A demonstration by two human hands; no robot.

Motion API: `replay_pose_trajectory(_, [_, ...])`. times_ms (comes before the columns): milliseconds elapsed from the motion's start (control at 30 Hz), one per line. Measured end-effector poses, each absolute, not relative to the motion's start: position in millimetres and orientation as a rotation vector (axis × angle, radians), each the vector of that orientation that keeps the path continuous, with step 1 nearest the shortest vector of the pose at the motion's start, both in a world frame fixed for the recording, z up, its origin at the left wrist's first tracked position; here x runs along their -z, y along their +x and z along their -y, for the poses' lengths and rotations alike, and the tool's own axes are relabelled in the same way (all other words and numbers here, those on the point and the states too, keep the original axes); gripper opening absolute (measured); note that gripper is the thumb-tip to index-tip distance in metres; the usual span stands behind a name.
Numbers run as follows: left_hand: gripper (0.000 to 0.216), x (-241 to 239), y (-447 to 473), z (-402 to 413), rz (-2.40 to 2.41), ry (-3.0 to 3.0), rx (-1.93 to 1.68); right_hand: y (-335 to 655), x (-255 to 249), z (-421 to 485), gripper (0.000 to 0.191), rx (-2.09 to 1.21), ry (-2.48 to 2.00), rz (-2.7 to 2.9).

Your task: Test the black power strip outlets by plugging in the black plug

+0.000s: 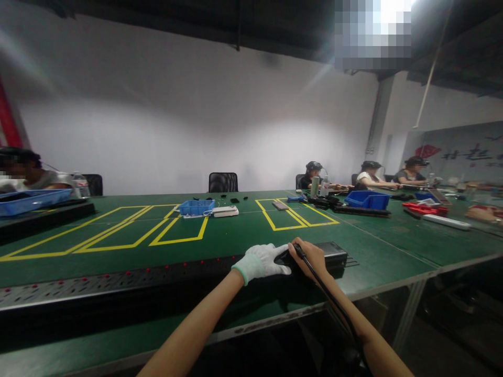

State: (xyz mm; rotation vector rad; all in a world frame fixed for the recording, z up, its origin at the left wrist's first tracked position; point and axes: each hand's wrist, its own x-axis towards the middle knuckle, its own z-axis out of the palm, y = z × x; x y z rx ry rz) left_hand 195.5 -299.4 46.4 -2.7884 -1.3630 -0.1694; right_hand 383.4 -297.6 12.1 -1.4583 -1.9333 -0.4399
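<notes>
A long black metal bar [176,293] with a perforated top and red dots along its far edge lies across the front of the table. My left hand [262,262], in a white glove with a green cuff, rests at its right end, fingers stretched and thumb apart. Bare and closed, my right hand [310,257] touches the left fingertips. It grips a black corded tool, mostly hidden by the fingers; its black cable [330,296] runs down over my forearm. Just right of that hand is a dark box-like part [332,250] with thin prongs sticking out to the right.
The green table [231,235] has yellow tape outlines. A blue basket [196,208] and a white power strip [226,211] stand beyond my hands. A blue bin [367,200] and red items [426,208] lie right. Other people sit at the far side and far left.
</notes>
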Motion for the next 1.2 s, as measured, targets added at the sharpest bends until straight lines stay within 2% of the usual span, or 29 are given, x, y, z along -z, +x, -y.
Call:
replay_pose_trajectory(367, [0.084,-48,195,301,1.355,-2.784,0.179,380,-12,298,0.033,0.395,-1.485,1.913])
replay_pose_trajectory(467, [0.084,-49,195,302,1.379,-2.785,0.162,378,-13,299,0.033,0.277,-1.451,1.814])
replay_pose_trajectory(567, [0.085,-50,195,303,1.373,-2.782,0.179,380,-26,303,0.038,0.086,-1.335,1.545])
replay_pose_trajectory(700, [0.087,-50,194,304,1.363,-2.791,0.201,384,-56,314,0.037,0.047,-1.037,1.300])
replay_pose_trajectory(800, [0.086,-50,194,305,1.378,-2.783,0.216,379,-70,320,0.033,0.028,-0.951,1.384])
replay_pose_trajectory(967, [0.084,-48,189,305,1.417,-2.747,0.206,356,-54,312,0.022,0.077,-1.217,1.724])
replay_pose_trajectory(1200, [0.084,-44,173,300,1.408,-2.785,0.185,344,-29,295,0.024,0.282,-1.488,2.021])
